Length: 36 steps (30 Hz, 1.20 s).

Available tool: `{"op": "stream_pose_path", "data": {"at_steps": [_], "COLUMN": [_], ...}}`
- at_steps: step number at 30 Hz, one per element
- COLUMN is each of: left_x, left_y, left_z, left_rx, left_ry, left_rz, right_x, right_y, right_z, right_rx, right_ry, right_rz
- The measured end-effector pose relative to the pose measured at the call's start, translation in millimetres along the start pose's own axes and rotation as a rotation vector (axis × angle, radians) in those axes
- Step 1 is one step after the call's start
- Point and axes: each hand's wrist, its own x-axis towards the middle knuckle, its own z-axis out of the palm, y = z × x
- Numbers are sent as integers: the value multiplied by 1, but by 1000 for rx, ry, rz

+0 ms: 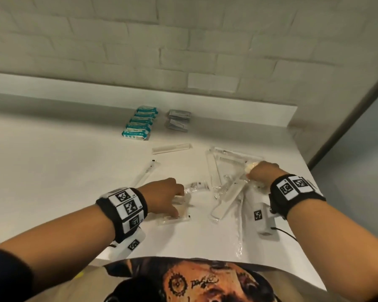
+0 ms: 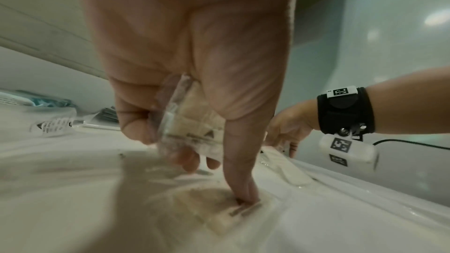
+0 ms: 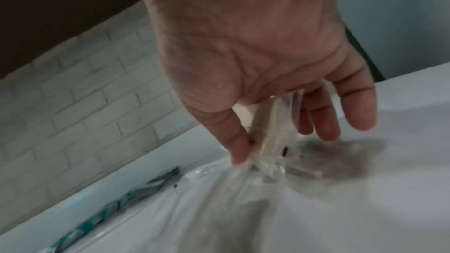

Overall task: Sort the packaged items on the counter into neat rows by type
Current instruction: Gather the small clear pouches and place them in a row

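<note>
My left hand [image 1: 172,199] grips a small clear packet with a beige pad [image 2: 192,122] in its curled fingers. Its thumb presses a second such packet [image 1: 175,217] [image 2: 219,213] flat on the white counter [image 1: 63,171]. My right hand [image 1: 256,173] [image 3: 275,141], over the loose pile of clear packs [image 1: 225,171], pinches another clear packet [image 3: 272,132] between thumb and fingers just above the counter. At the back lie a row of teal packs [image 1: 140,124] and a stack of grey sachets [image 1: 179,120].
A packed comb [image 1: 171,148] and a long thin wrapped item [image 1: 146,172] lie singly mid-counter. Long white packs [image 1: 227,201] stretch toward the front edge. A brick wall and ledge [image 1: 271,112] close the back; the counter ends at the right.
</note>
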Motion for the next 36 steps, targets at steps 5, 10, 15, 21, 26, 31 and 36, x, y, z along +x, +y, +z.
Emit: {"op": "stream_pose_path", "data": {"at_steps": [5, 10, 15, 21, 26, 31, 36], "left_x": [4, 0, 1, -3, 1, -8, -23], "left_y": [10, 19, 21, 28, 32, 54, 48], "left_z": [6, 14, 12, 13, -2, -37, -51], "left_rx": [-42, 21, -27, -84, -1087, -1843, -1919], "left_ry": [36, -12, -45, 57, 440, 411, 383], "left_rz": [-90, -159, -229, -233, -207, 112, 259], "right_x": [-1, -8, -14, -27, -47, -107, -118], "right_y": [4, 10, 7, 4, -16, -68, -89], "right_z": [14, 5, 22, 14, -15, -25, -26], "right_rx": [145, 151, 74, 31, 701, 1004, 869], "right_ry": [68, 56, 74, 30, 48, -190, 139], "right_rz": [-24, 13, 2, -76, -383, -728, -709]}}
